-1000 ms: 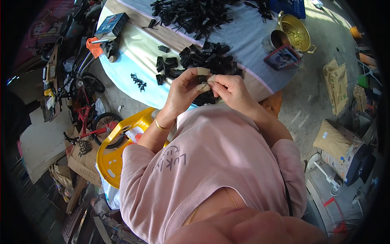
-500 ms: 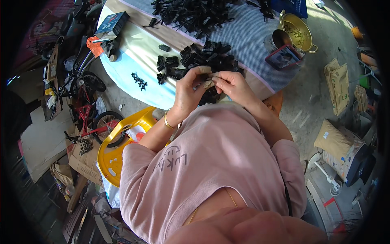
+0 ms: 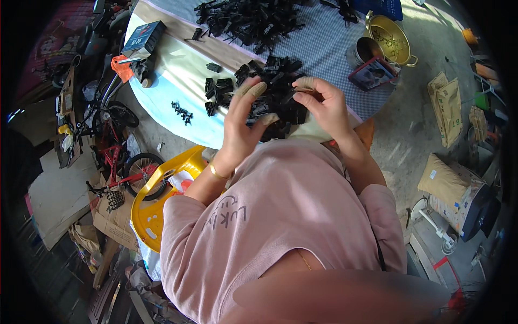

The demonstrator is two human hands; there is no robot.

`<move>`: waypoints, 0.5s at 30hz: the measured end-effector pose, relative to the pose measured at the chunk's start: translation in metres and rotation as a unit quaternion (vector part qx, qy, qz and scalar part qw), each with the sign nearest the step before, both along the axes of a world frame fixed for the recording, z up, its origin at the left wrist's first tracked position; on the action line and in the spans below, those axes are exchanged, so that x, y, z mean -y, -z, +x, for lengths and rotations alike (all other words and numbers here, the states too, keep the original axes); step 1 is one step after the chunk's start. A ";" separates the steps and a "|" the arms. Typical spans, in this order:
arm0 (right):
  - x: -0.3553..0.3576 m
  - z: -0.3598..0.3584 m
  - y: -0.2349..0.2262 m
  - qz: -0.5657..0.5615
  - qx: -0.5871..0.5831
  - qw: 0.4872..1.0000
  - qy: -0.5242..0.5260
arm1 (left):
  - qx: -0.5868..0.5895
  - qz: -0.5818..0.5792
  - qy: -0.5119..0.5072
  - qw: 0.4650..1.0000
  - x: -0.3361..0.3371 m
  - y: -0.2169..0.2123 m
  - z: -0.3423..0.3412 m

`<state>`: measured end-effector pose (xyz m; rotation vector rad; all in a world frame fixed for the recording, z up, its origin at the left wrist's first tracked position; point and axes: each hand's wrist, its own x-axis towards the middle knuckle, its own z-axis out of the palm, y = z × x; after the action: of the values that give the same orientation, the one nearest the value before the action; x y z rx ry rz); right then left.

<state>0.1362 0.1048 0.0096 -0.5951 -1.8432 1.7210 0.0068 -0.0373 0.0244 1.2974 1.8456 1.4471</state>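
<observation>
My left hand (image 3: pixel 241 121) is held over the near edge of the table with its fingers and thumb apart and nothing between them. Tan covers wrap some of its fingertips. To its right, my right hand (image 3: pixel 326 108) is curled, thumb drawn toward covered fingers; whatever lies at the fingertips is too small and dark to make out. Beneath and beyond both hands spreads a near heap of black plastic parts (image 3: pixel 280 67), partly hidden by the fingers. Farther off lies a larger pile of black clip-like parts (image 3: pixel 248 24).
On the cloth-covered table (image 3: pixel 162 102) lie small black pieces (image 3: pixel 182 112) and a dark box (image 3: pixel 144 38). At the right stand a phone (image 3: pixel 373 74), a metal cup (image 3: pixel 369 49) and a gold-coloured pan (image 3: pixel 393 40) holding small pieces. A yellow chair (image 3: pixel 141 213) stands at my left.
My hands, together at the fingertips before, have moved apart. The left hand has opened and shifted left; the right has moved right. The view has shifted slightly.
</observation>
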 end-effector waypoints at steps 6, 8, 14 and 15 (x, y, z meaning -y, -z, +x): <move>0.001 0.001 -0.009 -0.111 -0.015 0.984 -0.140 | 0.563 -0.033 0.134 0.815 0.001 0.008 -0.013; 0.003 -0.002 -0.006 -0.123 -0.025 0.980 -0.153 | 0.583 -0.034 0.160 0.796 0.000 0.014 -0.010; 0.006 -0.004 -0.002 0.015 -0.060 0.985 -0.159 | 0.522 -0.099 0.118 0.839 -0.001 0.023 -0.007; 0.006 -0.003 -0.002 0.020 -0.059 0.983 -0.171 | 0.522 -0.099 0.114 0.840 -0.001 0.023 -0.008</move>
<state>0.1334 0.0991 0.0111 -0.1600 -1.9749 1.8829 -0.0013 -0.0367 0.0010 0.3991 1.0036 1.3521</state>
